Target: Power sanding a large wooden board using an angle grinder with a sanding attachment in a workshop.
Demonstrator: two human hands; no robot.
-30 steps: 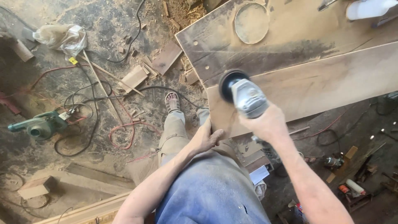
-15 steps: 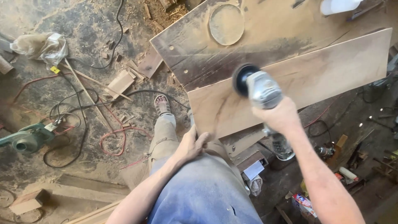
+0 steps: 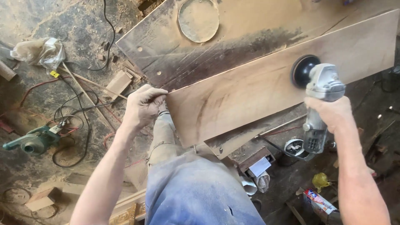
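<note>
Head view, smooth wooden board (image 3: 266, 87), grey sander (image 3: 321, 89)

bare forearms, dusty blue shirt (image 3: 200, 191), khaki trousers (image 3: 164, 137).

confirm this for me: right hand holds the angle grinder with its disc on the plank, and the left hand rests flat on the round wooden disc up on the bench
Not quite. The head view shows the left hand gripping the near end of the plank, fingers curled over its corner, well away from the round wooden disc. The rest holds: the right hand holds the angle grinder with its disc on the plank.
</note>
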